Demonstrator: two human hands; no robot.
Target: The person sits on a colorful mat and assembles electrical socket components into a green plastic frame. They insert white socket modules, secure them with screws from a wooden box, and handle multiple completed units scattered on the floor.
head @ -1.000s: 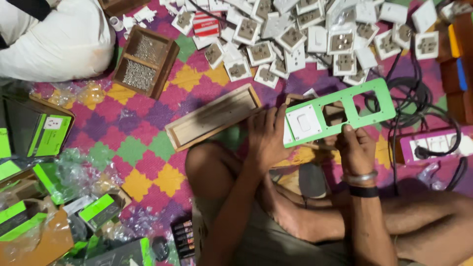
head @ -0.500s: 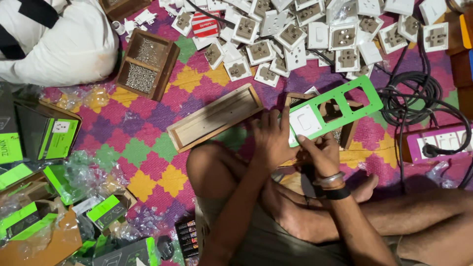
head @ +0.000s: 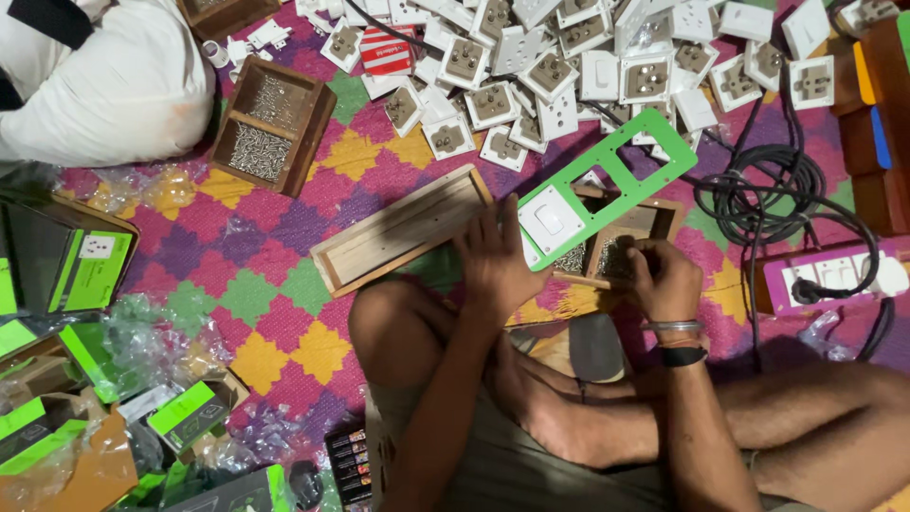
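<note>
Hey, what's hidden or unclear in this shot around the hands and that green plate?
Head view:
- Right hand: fingertips curl into the small wooden box; whether they hold anything is hidden.
- Left hand covers the green plate at its lower end.
- Box contents: partly hidden by plate and hand.
- Black cable: cut off at right.

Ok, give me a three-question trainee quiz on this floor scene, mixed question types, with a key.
1. True or false: the left hand holds the green frame plate.
2. How many white switches are fitted in the green frame plate? A) one B) three C) none
3. Fill in: the right hand reaches into a small wooden tray of ____.

Key:
1. True; it grips the end with the switch.
2. A
3. Screws, like those in the wooden screw box farther left.
</note>
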